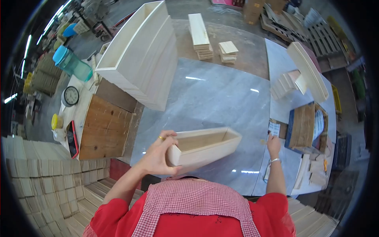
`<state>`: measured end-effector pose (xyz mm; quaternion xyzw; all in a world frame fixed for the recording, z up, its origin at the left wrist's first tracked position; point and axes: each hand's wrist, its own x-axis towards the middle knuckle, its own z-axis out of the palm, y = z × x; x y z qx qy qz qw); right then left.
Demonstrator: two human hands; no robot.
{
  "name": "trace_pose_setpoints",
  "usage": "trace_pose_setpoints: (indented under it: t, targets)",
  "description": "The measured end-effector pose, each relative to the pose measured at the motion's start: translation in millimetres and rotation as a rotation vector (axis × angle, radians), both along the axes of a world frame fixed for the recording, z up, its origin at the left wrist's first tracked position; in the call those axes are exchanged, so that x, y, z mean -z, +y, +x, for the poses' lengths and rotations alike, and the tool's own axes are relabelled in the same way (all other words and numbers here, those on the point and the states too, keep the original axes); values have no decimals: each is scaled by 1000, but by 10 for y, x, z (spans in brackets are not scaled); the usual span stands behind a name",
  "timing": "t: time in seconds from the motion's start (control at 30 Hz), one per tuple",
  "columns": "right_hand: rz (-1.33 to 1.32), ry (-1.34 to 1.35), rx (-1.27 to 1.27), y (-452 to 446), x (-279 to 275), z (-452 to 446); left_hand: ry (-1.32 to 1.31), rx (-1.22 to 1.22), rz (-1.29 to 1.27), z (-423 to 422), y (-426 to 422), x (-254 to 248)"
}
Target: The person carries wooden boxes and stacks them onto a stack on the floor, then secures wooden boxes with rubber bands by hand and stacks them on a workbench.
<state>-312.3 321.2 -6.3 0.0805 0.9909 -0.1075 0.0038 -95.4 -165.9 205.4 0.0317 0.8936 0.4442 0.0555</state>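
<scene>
Grey marbled tabletop [213,98]: left hand [158,155] clasps long pale wooden box [207,153], best held steady; right hand [273,146], grip unclear

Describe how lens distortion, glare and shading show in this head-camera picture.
Head view: black vignetting fills the corners, and the stacked wooden boxes look bowed; head view: bright reflections streak the glossy grey tabletop; head view: the interior of the trough-shaped wooden box is shaded.

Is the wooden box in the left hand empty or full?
Empty, it seems: inside the wooden box held by the left hand, only bare wood shows.
</scene>
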Motion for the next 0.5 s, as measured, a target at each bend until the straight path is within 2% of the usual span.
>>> trace_pose_setpoints:
  t: [0.1,0.2,0.3,0.43,0.5]
  targets:
    - [-65,-158,-23,-506,52,298,131,-157,-55,23,158,341]
    - [-147,-287,-124,-774,254,584,296,-248,-206,0,296,913]
    - [-158,-419,-268,-980,365,833,329,-354,-331,-109,334,1639]
    - [-71,-550,-402,-1195,176,1051,198,-386,-283,-277,361,2166]
    - [-1,-560,-443,-1285,41,1095,170,-314,-308,-353,403,2324]
